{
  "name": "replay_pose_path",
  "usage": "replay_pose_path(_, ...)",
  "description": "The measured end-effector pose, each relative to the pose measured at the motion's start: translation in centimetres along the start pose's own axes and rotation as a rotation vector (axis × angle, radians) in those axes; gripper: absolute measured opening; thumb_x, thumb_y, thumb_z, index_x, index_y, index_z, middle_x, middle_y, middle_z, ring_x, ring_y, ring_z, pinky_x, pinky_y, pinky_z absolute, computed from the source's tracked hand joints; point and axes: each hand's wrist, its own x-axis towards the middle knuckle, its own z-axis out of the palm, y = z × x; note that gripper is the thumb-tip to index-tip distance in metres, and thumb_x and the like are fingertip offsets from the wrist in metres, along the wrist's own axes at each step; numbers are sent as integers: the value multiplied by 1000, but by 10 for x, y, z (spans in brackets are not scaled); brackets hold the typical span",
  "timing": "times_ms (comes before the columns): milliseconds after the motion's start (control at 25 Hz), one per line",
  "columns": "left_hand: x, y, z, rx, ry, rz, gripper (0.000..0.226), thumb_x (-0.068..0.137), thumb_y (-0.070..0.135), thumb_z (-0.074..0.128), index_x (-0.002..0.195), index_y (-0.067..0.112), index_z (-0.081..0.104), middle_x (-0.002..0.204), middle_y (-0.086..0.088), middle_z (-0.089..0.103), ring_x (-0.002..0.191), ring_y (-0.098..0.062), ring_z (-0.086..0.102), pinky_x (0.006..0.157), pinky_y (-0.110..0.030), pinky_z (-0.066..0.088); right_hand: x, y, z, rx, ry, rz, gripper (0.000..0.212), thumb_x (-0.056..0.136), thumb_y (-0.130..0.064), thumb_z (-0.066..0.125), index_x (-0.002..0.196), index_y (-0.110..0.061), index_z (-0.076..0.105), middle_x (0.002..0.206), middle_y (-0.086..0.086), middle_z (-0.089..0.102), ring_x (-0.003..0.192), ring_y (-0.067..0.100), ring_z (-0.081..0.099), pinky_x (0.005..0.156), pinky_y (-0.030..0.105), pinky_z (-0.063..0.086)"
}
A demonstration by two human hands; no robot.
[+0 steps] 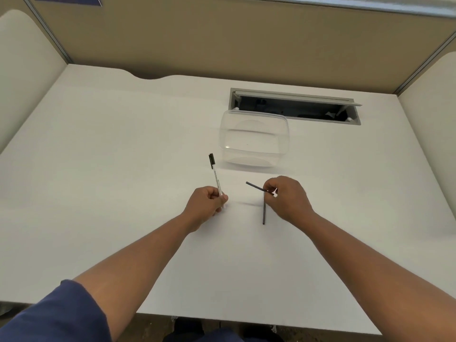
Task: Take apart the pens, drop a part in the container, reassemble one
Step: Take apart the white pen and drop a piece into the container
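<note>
My left hand [206, 203] grips the lower end of a clear pen barrel [216, 178] with a black cap at its far end, pointing away from me. My right hand [287, 198] pinches a thin dark refill [255, 186] that sticks out to the left above the table. A second thin dark refill [264, 213] lies or hangs just below that hand, pointing toward me; I cannot tell whether the fingers hold it too. A clear plastic container [254, 139] stands open on the white table [98, 169], just beyond both hands.
A grey cable hatch [296, 104] with its lid raised is set into the table behind the container. Beige partition walls [222, 40] close off the back and sides. The table's front edge runs close to my body.
</note>
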Motion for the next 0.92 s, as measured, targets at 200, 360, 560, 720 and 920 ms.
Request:
replay_pose_path(200, 4, 2, -11, 25, -128, -76, 15, 90, 23, 76, 83, 10, 72, 83, -8, 80, 61, -10, 66, 54, -20, 52, 49, -11, -33, -48, 107, -47, 14, 83, -16, 63, 89, -20, 75, 87, -1, 71, 83, 22, 61, 72, 39, 54)
replay_pose_path(360, 8, 0, -14, 39, -151, -74, 19, 86, 27, 79, 81, 10, 73, 86, -6, 80, 59, -9, 65, 50, -19, 50, 92, -18, -42, -119, 127, -59, 16, 84, -15, 62, 91, -18, 76, 87, 2, 72, 81, 25, 62, 66, 32, 47)
replay_pose_path(560, 14, 3, -18, 11, -195, -113, 18, 84, 25, 82, 74, 14, 71, 87, -9, 80, 57, -10, 67, 46, -17, 48, 135, -22, -40, -170, 33, -3, 19, 83, -12, 61, 91, -19, 77, 86, 2, 71, 80, 26, 61, 66, 31, 48)
replay_pose_path(720, 21, 5, -22, 56, -243, -168, 36, 82, 29, 81, 93, -3, 69, 90, -8, 80, 62, -12, 69, 49, -19, 48, 165, -23, -32, -229, -123, 22, 17, 82, -8, 62, 80, -21, 73, 81, 1, 68, 78, 22, 59, 61, 27, 43)
replay_pose_path(920, 29, 6, -26, 44, -303, -216, 24, 77, 30, 83, 80, 14, 65, 89, -8, 80, 63, -15, 70, 52, -21, 51, 190, -17, -16, -320, -254, 42, 19, 83, -4, 61, 77, -19, 70, 86, 4, 72, 79, 23, 60, 61, 27, 41)
